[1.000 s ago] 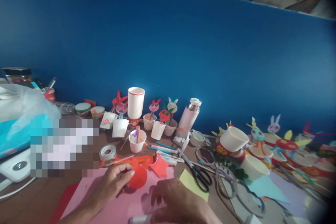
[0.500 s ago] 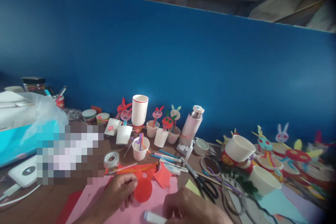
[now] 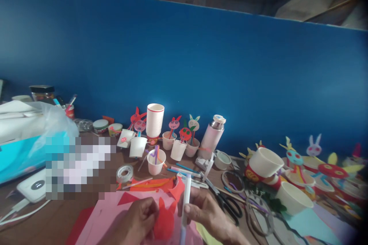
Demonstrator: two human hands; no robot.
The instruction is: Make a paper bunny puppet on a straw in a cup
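Observation:
At the lower middle, my left hand [image 3: 140, 216] is closed on the edge of a red paper cutout [image 3: 164, 220] with two pointed ears. To its right, my right hand [image 3: 202, 210] grips a white marker [image 3: 186, 203] held nearly upright beside the cutout. Under both hands lies pink paper [image 3: 97, 214], with a red paper scrap [image 3: 126, 198] on it. Orange and red paper pieces [image 3: 152, 184] are just beyond the hands. Black-handled scissors [image 3: 230, 204] lie to the right of my right hand.
Behind stand paper cups with cutout heads [image 3: 178, 149], a cup stack [image 3: 155, 120] and a pink thermos [image 3: 211, 138]. A tape roll [image 3: 124, 173] is left of centre. At left are a power bank [image 3: 36, 185] and plastic bag [image 3: 63, 116]; more cups [image 3: 294, 198] stand right.
The red cutout now shows its ears and sits lower. My right hand has turned and raised the marker from lying low to nearly upright. The view has shifted slightly.

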